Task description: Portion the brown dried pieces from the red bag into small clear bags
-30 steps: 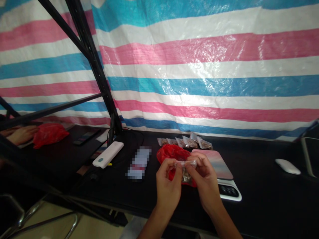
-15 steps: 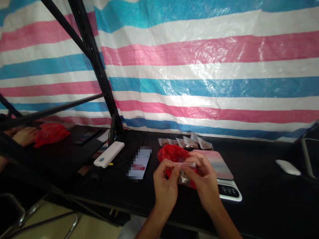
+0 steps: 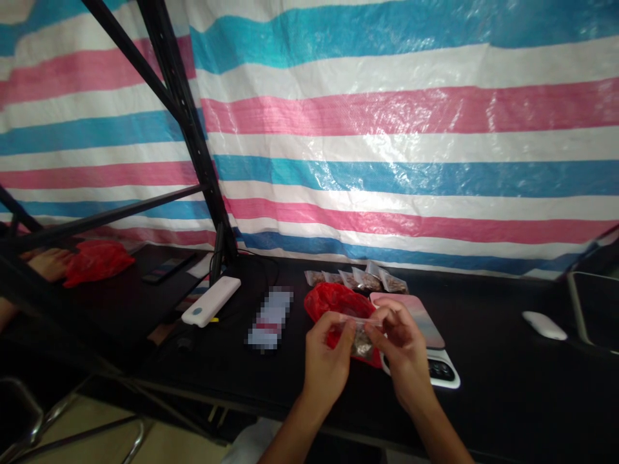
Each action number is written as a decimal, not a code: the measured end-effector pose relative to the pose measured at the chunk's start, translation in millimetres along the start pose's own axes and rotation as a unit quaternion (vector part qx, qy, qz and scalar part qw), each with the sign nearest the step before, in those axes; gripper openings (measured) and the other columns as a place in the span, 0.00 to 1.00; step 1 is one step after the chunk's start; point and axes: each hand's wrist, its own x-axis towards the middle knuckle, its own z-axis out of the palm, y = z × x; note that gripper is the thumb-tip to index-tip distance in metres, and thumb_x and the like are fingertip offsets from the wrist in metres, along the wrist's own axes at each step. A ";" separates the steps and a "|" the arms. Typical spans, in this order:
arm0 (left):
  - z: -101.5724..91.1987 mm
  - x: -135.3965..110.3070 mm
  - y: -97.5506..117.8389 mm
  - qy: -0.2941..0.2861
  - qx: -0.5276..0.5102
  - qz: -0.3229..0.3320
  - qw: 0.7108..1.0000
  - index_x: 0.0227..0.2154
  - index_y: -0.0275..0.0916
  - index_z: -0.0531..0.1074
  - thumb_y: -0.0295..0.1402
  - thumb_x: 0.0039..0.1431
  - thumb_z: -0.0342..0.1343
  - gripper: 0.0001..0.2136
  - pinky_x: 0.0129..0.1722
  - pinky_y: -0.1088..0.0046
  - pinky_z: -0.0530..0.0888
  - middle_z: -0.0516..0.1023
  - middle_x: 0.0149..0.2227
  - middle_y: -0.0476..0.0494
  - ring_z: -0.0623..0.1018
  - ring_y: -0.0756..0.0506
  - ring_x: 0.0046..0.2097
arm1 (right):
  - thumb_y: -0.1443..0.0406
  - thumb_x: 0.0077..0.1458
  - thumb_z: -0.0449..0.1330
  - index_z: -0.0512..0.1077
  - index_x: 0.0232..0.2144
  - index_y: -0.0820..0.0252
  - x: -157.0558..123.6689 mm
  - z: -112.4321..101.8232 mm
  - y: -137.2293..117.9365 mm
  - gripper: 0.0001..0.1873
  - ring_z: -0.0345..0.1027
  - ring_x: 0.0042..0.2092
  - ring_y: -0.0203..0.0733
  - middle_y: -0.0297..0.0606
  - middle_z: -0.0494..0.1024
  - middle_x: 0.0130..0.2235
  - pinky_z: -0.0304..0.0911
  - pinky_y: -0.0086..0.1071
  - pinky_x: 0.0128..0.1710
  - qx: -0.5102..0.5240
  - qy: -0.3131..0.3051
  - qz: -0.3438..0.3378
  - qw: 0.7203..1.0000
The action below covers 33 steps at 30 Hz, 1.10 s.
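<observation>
Between my two hands is a small clear zip bag with brownish contents I cannot make out. My left hand pinches its top edge at the left, thumb against fingers. At the right end of the same edge, my right hand pinches it with thumb and forefinger. Just behind and below lies a crumpled red plastic bag, partly covered by my hands. Several filled clear bags stand in a row beyond it.
A pink-and-blue device lies on a white phone right of my hands. Left are another phone and a white power bank. A white mouse-like object sits right. Black rack posts rise left; a person's hand shows beyond.
My hands have shifted slightly right, and the fingers have spread a little along the bag's top edge. More of the bag shows between them. The camera view has moved slightly.
</observation>
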 end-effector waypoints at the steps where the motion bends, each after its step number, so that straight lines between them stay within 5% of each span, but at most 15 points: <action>1: 0.8 -0.6 -0.3 -0.001 0.008 0.005 1.000 0.31 0.37 0.76 0.42 0.64 0.60 0.12 0.36 0.73 0.73 0.78 0.30 0.45 0.76 0.47 0.34 | 0.56 0.51 0.72 0.72 0.45 0.52 -0.9 0.3 -1.0 0.21 0.66 0.32 0.37 0.29 0.72 0.31 0.64 0.31 0.32 -0.002 -0.012 0.006 1.000; 8: -0.4 -2.4 0.9 -0.006 0.059 0.056 0.997 0.31 0.39 0.74 0.39 0.67 0.56 0.11 0.39 0.72 0.73 0.77 0.33 0.46 0.77 0.46 0.37 | 0.54 0.51 0.72 0.73 0.43 0.52 -1.6 5.5 -4.9 0.20 0.71 0.33 0.39 0.31 0.76 0.31 0.68 0.32 0.34 -0.011 -0.029 0.006 0.999; 14: -6.7 -6.7 4.7 -0.156 0.243 0.137 0.947 0.57 0.44 0.70 0.33 0.67 0.53 0.16 0.58 0.56 0.69 0.77 0.54 0.38 0.74 0.38 0.56 | 0.49 0.47 0.72 0.73 0.42 0.55 21.5 -38.8 1.1 0.25 0.75 0.34 0.44 0.38 0.81 0.36 0.69 0.34 0.31 -0.086 0.136 -0.015 0.987; 17: -6.3 -6.9 2.1 -0.201 0.380 0.152 0.890 0.49 0.44 0.75 0.29 0.62 0.57 0.13 0.53 0.52 0.70 0.79 0.48 0.40 0.74 0.36 0.52 | 0.46 0.46 0.70 0.74 0.41 0.57 31.7 -69.7 8.8 0.27 0.76 0.35 0.49 0.43 0.82 0.36 0.70 0.39 0.34 -0.222 0.207 -0.004 0.953; 21: -7.9 -4.8 -5.6 -0.175 0.472 0.146 0.852 0.39 0.44 0.78 0.26 0.64 0.55 0.08 0.45 0.55 0.68 0.81 0.40 0.42 0.74 0.37 0.44 | 0.48 0.53 0.60 0.77 0.44 0.58 35.7 -91.6 14.7 0.24 0.76 0.39 0.56 0.49 0.83 0.39 0.68 0.47 0.41 -0.422 0.201 -0.034 0.884; 26: -10.4 -4.6 -7.1 -0.155 0.459 0.130 0.865 0.42 0.44 0.78 0.31 0.66 0.56 0.07 0.48 0.55 0.68 0.80 0.43 0.42 0.75 0.37 0.46 | 0.53 0.58 0.54 0.79 0.46 0.63 33.1 -98.4 9.5 0.24 0.73 0.47 0.61 0.55 0.81 0.46 0.64 0.54 0.50 -0.513 0.234 -0.151 0.812; 33: 3.1 -22.8 10.5 -0.164 0.334 0.229 0.899 0.39 0.42 0.76 0.24 0.63 0.53 0.09 0.44 0.60 0.69 0.80 0.37 0.43 0.77 0.42 0.42 | 0.59 0.57 0.54 0.78 0.40 0.63 32.2 -113.2 6.7 0.18 0.70 0.45 0.56 0.53 0.79 0.41 0.64 0.51 0.51 -0.443 0.305 -0.129 0.833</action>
